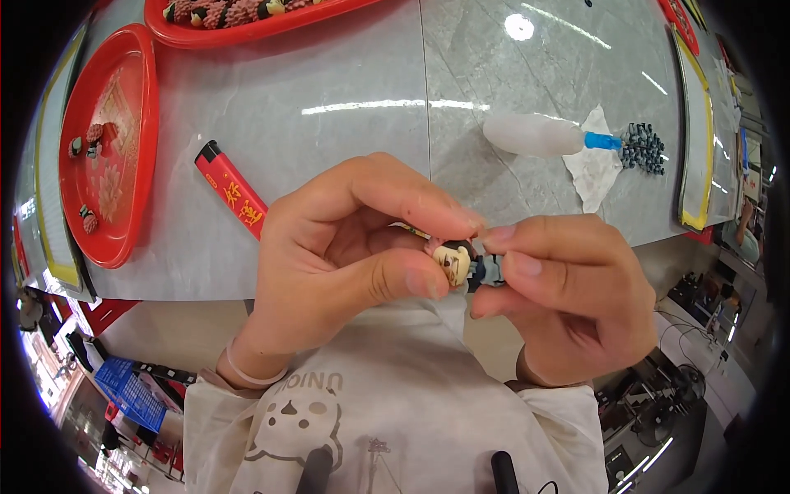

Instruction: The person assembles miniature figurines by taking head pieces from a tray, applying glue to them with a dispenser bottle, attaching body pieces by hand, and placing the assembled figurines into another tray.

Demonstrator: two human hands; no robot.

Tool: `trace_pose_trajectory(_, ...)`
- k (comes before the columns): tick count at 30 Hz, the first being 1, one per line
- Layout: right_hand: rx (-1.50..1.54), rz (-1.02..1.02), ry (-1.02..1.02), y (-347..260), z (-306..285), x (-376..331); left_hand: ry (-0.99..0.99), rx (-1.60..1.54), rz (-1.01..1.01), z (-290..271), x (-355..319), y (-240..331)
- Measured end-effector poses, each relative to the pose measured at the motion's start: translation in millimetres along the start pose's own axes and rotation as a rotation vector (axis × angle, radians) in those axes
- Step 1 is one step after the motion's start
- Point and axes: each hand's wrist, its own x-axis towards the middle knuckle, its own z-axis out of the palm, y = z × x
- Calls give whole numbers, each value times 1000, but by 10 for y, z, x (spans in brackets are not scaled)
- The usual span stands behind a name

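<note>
We see a grey marble-look table (362, 74), glossy, with ceiling lights reflected on it. At its left lies an oval red tray (136, 148) with a few small dark-and-pink pieces (89, 140) on it. A second red tray (271, 25) sits at the top edge, carrying a row of similar pieces. A red lighter (230, 191) lies flat near the middle, angled diagonally. At the right a white crumpled tissue (594, 173) lies on the table, with a translucent bottle (535, 136) with a blue nozzle lying on its side partly over it, and a cluster of small dark beads (642, 148) at the nozzle tip.
</note>
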Motion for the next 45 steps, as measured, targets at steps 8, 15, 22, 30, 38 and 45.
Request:
trace_pose_trajectory(8,-170,-54,35,-28,48,4,-3,203,127,-48,-18,-26)
trace_pose_trajectory(15,-145,-59,52,62,93,8,55,246,88,35,3,48)
trace_pose_trajectory(22,-214,-299,130,81,102,-16,14,351,450,-171,-50,407)
trace_pose_trajectory(30,-196,-166,322,142,-85,-131,128,1671,360,-346,387,1658)
trace_pose_trajectory(38,-113,-114,242,108,-103,-113,-364,1716,461,-54,1458,1005)
trace_pose_trajectory(45,-127,42,337,228,-289,-264,-261,1632,229,-347,1482,1035)
